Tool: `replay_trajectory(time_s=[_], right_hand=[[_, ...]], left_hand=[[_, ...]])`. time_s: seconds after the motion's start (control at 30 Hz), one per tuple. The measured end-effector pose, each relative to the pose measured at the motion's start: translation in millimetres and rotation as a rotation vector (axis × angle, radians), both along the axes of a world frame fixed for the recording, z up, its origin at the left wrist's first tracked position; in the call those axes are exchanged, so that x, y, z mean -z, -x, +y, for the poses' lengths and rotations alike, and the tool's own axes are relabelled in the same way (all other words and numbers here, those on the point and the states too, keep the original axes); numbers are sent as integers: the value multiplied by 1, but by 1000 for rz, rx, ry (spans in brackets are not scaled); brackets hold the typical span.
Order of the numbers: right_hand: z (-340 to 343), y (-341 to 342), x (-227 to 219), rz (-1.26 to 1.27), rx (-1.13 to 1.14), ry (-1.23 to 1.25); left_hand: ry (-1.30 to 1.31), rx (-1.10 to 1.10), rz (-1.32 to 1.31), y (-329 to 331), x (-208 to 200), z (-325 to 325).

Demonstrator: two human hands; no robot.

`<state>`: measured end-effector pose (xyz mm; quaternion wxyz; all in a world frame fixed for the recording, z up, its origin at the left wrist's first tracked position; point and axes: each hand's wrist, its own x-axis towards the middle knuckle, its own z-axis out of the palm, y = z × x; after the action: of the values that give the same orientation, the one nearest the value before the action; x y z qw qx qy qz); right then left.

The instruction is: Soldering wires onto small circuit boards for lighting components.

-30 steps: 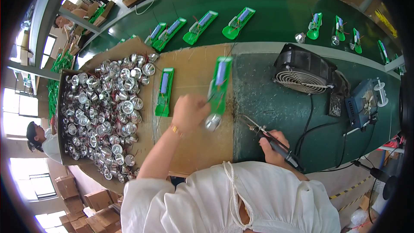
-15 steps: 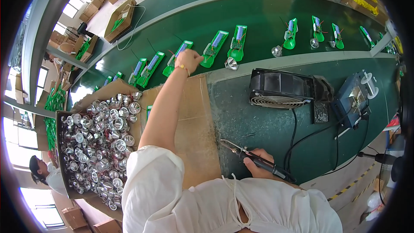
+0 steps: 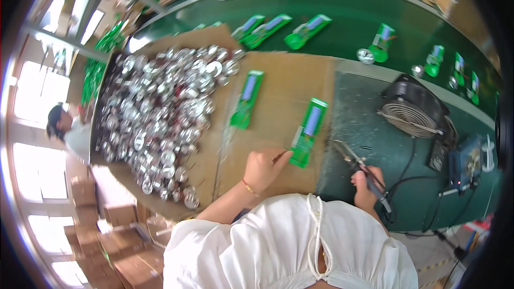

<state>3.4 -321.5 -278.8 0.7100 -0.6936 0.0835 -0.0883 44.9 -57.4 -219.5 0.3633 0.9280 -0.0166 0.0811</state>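
Just beyond the left hand's (image 3: 263, 167) grip, green circuit board (image 3: 309, 131) on cardboard.

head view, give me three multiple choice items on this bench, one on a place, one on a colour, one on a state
1. Where does the pile of shiny metal cups lie?
A. left of the two green boards on the cardboard
B. on the fan
C. on the green belt

2. What colour is the board at the left hand?
A. red
B. green
C. white

3. What is the right hand doing?
A. lying flat and empty
B. gripping a soldering iron
C. holding a metal cup

Key: 1 A, the pile fills the cardboard's left part, beside the boards. 2 B, it is bright green with a pale strip down the middle. 3 B, its fingers close round the iron's handle, tip pointing toward the board.
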Motion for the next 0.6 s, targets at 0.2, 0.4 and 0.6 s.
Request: replay_trajectory(time_s=[0.2,0.4,0.6], right_hand=[[9,-2,-9,17,40,10],[11,3,-14,-31,48,58],[8,16,-25,-33,45,94]], left_hand=[[-167,-497,-147,-20,-43,90],[-480,-780,-275,-58,-42,166],[-515,-652,-279,-116,-30,216]])
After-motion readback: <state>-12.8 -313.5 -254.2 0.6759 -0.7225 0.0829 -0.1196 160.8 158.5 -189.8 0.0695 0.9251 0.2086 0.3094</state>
